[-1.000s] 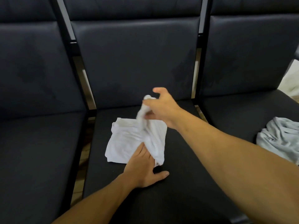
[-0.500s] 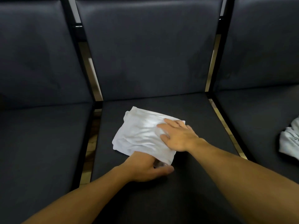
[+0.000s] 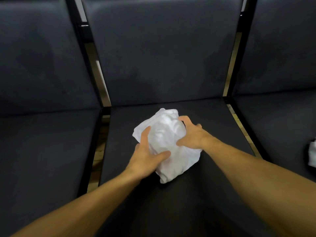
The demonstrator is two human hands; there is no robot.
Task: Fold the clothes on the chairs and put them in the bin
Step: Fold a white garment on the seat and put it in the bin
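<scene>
A folded white garment [image 3: 165, 134] is held between both hands over the seat of the middle black chair [image 3: 213, 120]. My left hand [image 3: 147, 156] grips its left side, thumb on top and fingers underneath. Gripping the right side is my right hand [image 3: 191, 134], fingers curled round the far edge and thumb pressed into the cloth. The bundle bulges upward between the hands, and its near corner hangs down toward the seat. No bin is in view.
A black chair [image 3: 42, 142] stands on the left and another [image 3: 282, 117] on the right, with narrow gaps between the seats. Part of a light grey garment [image 3: 312, 155] lies at the right edge on the right chair.
One second ago my right hand folded a flap over while the left pressed the cloth flat. Then both hands lay on the folded garment. Now both grip it and it has bunched up between them.
</scene>
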